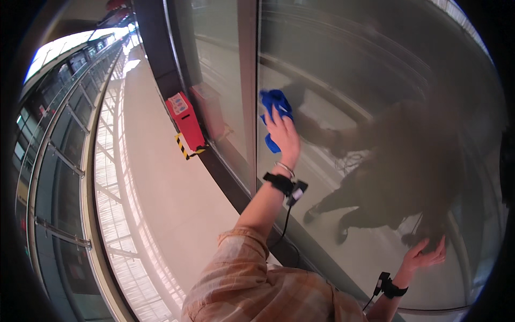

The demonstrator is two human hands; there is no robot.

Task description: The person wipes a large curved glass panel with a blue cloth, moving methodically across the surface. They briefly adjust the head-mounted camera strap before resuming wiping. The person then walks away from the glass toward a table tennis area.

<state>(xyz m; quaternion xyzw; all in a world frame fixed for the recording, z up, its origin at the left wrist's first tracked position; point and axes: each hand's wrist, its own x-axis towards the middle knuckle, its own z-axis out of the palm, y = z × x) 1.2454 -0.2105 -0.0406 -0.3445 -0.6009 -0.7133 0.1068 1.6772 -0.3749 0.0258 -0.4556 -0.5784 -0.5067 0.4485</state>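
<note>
Left hand (282,135) presses crumpled blue microfibre cloth (274,107) flat against tall glass wall panel (343,80), cloth bunched above fingertips, while empty right hand (425,256), fingers spread, braces lower on 1 pane.

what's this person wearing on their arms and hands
Both hands are bare, no gloves. The left hand has a thin bracelet at the wrist above a black strap carrying a small black device, with a thin black cable trailing from it. The right hand has a similar black wrist strap and cable. A peach plaid sleeve is rolled near the left elbow.
</note>
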